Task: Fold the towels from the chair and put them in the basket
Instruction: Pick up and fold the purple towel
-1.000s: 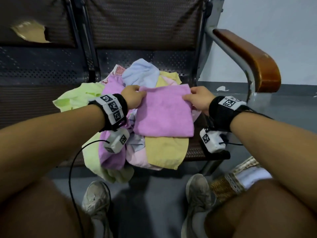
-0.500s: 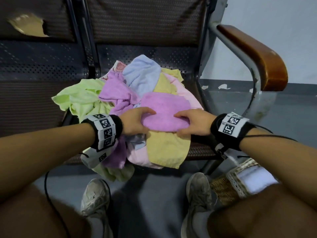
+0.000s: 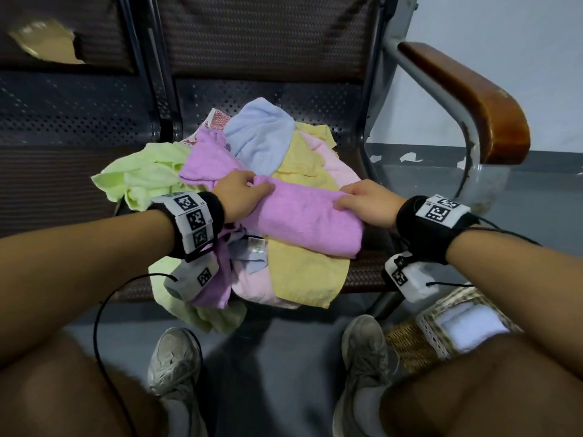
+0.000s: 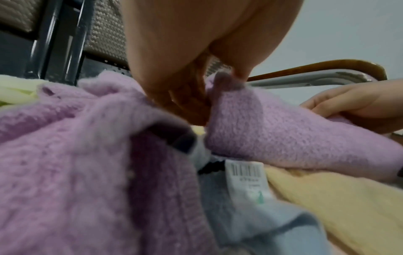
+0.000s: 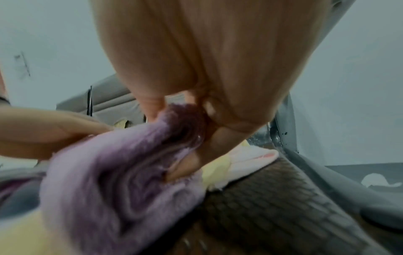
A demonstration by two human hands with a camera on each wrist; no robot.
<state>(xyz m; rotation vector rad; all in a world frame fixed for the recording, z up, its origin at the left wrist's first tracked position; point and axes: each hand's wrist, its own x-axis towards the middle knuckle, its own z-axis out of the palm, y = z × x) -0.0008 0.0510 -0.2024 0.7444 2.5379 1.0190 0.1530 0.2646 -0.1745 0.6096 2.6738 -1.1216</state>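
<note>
Dark mesh chair [image 3: 268,99] holds a towel pile where the left hand [image 3: 235,197] and right hand [image 3: 367,201], now closer together, pinch the newly folded purple towel [image 3: 303,222], nearly ready for the basket [image 3: 416,339].

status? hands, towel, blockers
Left hand and right hand both grip the folded purple towel. It rests on the towel pile on the chair. Basket on the floor, nothing blocking.

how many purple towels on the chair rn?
2. One folded purple towel lies on top of the pile, gripped by both hands. Another, crumpled, lies behind and under the left hand, hanging off the seat front. More may be buried.
</note>
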